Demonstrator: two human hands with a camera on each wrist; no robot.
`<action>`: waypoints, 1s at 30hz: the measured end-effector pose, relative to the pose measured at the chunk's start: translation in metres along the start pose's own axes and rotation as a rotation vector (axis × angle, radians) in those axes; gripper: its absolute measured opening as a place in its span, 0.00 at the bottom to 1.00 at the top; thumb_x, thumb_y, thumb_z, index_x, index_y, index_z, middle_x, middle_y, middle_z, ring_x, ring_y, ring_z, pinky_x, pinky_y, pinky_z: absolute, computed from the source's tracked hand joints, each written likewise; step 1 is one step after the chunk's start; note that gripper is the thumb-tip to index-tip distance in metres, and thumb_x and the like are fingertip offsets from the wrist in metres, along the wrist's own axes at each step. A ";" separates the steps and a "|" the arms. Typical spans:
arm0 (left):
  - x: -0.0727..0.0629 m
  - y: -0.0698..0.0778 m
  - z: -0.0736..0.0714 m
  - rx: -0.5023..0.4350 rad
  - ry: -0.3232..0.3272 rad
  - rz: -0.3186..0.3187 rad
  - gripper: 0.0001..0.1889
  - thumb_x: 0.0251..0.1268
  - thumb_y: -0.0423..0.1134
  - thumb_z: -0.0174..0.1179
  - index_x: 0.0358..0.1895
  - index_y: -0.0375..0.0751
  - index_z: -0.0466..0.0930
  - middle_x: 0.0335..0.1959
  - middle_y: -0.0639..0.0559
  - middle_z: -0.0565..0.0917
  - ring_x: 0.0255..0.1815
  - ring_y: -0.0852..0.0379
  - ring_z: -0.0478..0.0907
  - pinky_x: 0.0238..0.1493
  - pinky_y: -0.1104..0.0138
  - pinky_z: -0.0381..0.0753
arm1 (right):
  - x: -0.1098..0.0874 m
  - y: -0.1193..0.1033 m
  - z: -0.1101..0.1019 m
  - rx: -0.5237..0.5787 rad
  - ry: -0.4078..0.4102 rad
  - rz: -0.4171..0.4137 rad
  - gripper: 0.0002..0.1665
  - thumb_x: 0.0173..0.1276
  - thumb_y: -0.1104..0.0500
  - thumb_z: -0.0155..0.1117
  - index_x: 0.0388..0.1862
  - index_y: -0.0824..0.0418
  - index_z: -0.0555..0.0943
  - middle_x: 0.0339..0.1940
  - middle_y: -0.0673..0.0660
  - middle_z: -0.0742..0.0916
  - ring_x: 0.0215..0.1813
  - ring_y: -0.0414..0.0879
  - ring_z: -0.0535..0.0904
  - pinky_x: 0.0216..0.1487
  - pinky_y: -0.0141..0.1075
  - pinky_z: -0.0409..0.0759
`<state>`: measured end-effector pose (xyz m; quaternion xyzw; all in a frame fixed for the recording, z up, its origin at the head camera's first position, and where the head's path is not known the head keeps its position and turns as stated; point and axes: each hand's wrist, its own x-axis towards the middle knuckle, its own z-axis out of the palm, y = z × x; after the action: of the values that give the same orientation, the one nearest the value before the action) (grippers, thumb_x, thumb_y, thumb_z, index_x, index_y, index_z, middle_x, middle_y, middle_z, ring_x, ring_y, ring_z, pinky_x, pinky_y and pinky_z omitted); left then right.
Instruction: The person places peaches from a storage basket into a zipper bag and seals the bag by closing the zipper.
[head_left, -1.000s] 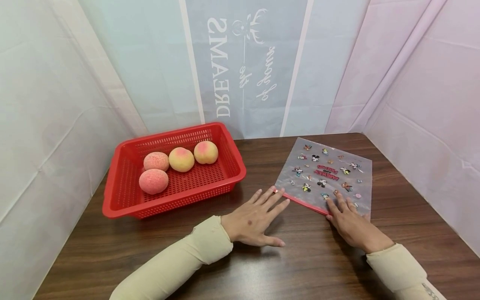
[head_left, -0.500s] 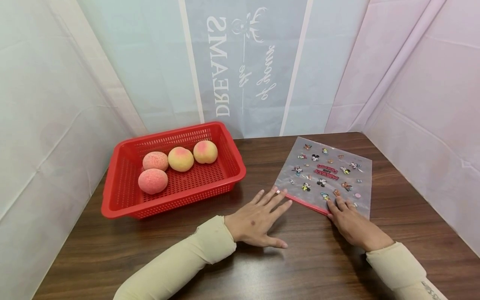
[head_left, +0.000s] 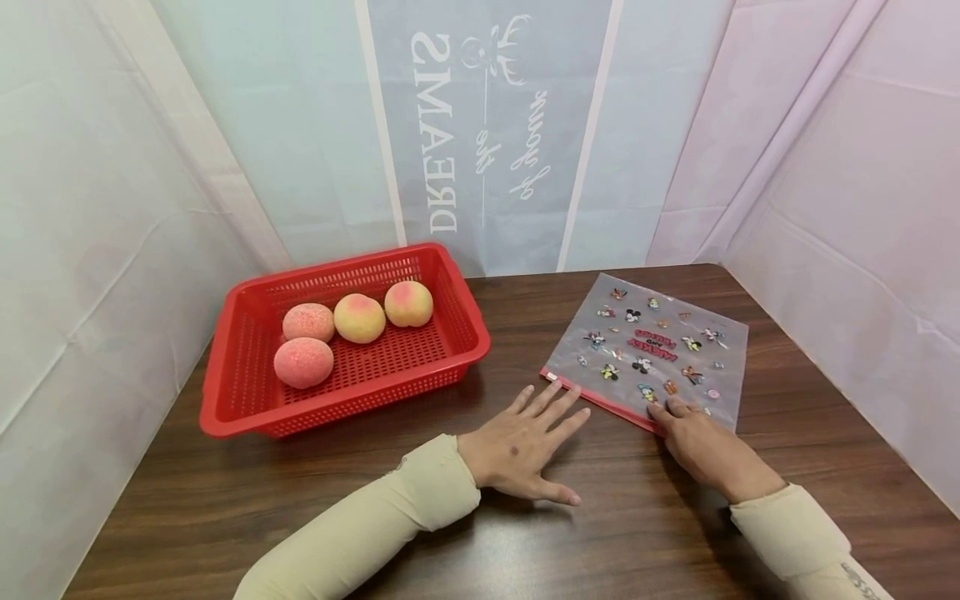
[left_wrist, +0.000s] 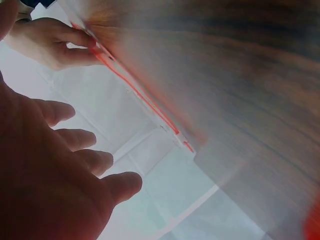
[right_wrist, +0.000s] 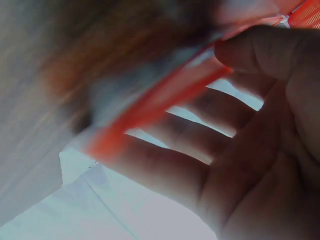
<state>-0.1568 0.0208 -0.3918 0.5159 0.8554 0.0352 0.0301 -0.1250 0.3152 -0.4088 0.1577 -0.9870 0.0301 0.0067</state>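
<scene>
A translucent zip bag (head_left: 678, 321) with cartoon prints lies on the right of the table, its red zip edge (head_left: 611, 404) facing me. My right hand (head_left: 705, 446) pinches that edge near its right end; in the right wrist view the thumb (right_wrist: 245, 52) presses on one side and fingers lie behind. My left hand (head_left: 521, 450) is spread palm down, its fingertips close to the left end of the zip, where a small white slider (head_left: 552, 377) shows. Whether those fingertips touch the bag I cannot tell.
A red perforated basket (head_left: 360, 408) stands on the left, holding two pink peaches (head_left: 303, 362) and two yellow ones (head_left: 360, 318). The brown wooden table (head_left: 525, 550) meets a printed cloth backdrop (head_left: 487, 167) behind, with white cloth walls at both sides.
My right fingers have curled in at the zip edge, and the bag's near left corner has shifted slightly left. My left hand has slid a little right and towards me.
</scene>
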 end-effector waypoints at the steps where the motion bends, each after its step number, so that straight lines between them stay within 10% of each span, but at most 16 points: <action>1: 0.001 0.001 0.000 0.001 -0.003 0.000 0.53 0.63 0.75 0.49 0.81 0.44 0.46 0.82 0.43 0.41 0.82 0.44 0.35 0.77 0.46 0.45 | 0.000 0.000 0.000 -0.007 0.007 -0.003 0.20 0.67 0.70 0.59 0.58 0.71 0.80 0.55 0.79 0.80 0.54 0.76 0.78 0.51 0.65 0.77; 16: 0.010 0.011 0.000 0.043 -0.056 -0.018 0.55 0.59 0.78 0.50 0.81 0.47 0.46 0.82 0.45 0.42 0.82 0.45 0.36 0.77 0.48 0.45 | -0.003 -0.005 -0.006 -0.019 0.265 -0.096 0.22 0.65 0.67 0.65 0.59 0.72 0.79 0.55 0.74 0.83 0.53 0.69 0.82 0.46 0.63 0.80; 30: 0.019 0.016 0.002 0.035 -0.107 -0.050 0.55 0.59 0.78 0.49 0.82 0.51 0.43 0.83 0.49 0.38 0.82 0.45 0.35 0.77 0.49 0.44 | -0.004 -0.008 -0.004 -0.037 0.525 -0.061 0.19 0.60 0.66 0.68 0.52 0.66 0.80 0.45 0.71 0.87 0.34 0.68 0.85 0.20 0.60 0.77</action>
<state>-0.1509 0.0449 -0.3925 0.4960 0.8657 -0.0084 0.0677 -0.1190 0.3094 -0.4040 0.1740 -0.9466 0.0518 0.2663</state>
